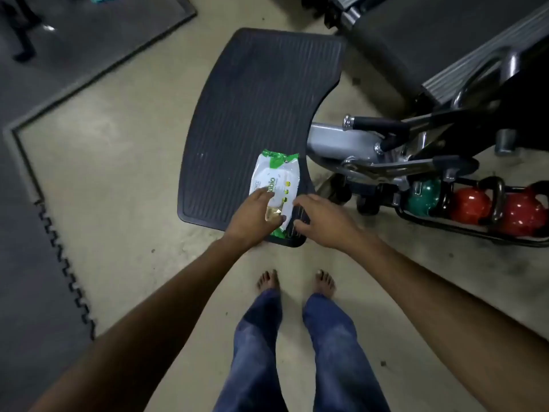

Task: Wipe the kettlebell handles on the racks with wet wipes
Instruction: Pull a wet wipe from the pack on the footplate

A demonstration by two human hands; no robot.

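Wet wipes pack [276, 179]: white, green ends, green lettering, yellowish-gold patch at near end, maybe a flap sticker. Mat [261, 99]: black, ribbed lines. Floor [118, 173]: beige, mottled. Foam tiles [23, 233] left: dark grey, jigsaw edge. Right side: green kettlebell [423, 196], middle red kettlebell [469, 206], right red kettlebell [523, 215]. Rack [445, 226] black. Machine frame [332, 141] silver-grey. Jeans [255, 352] blue, faded patches.

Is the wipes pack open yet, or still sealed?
Cannot tell. The left hand covers the near end of the wipes pack; a shiny tab shows by its thumb, and no wipe sticks out.
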